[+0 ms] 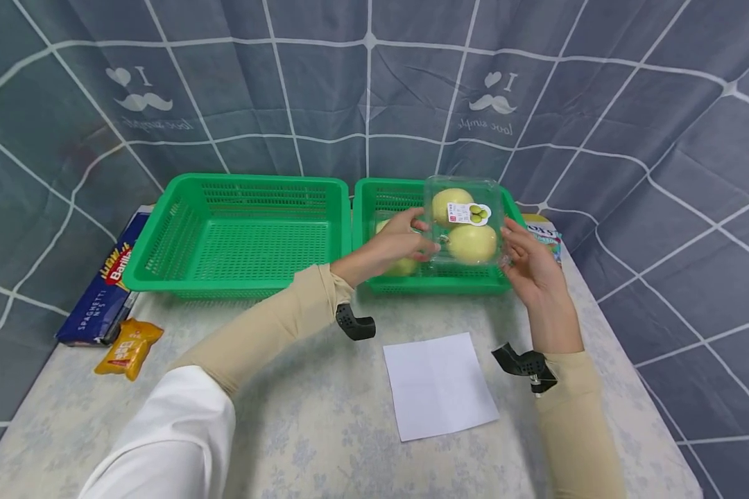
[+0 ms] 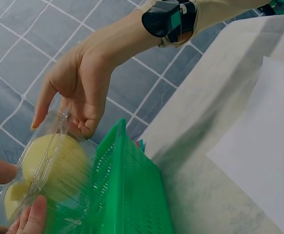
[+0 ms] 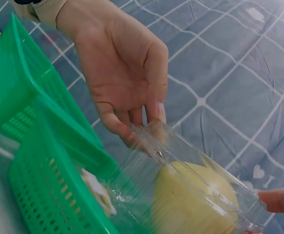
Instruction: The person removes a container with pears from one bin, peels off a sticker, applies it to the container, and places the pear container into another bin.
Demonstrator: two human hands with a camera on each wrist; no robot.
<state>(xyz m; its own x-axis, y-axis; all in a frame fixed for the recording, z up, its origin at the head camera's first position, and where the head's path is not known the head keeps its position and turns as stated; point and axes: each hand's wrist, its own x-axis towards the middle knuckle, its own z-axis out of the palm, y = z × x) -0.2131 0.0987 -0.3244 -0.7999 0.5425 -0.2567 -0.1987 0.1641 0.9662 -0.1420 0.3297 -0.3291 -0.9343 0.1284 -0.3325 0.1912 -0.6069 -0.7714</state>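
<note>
Clear clamshell of 2 pears (image 1: 465,222) pinched at opposite ends by left hand (image 1: 394,244) and right hand (image 1: 532,267) above right green basket (image 1: 374,201); fingertip-only hold, slick plastic could slip.

The head camera looks forward and down from above and behind both hands, far enough back to take in the table (image 1: 324,430) and the backdrop cloth (image 1: 374,83) beyond them. The left wrist camera sits close under the left hand (image 2: 22,222), facing across to the right hand (image 2: 76,90); the right wrist camera mirrors it, close up. All three share the clear fruit pack (image 1: 465,222) between the hands.
</note>
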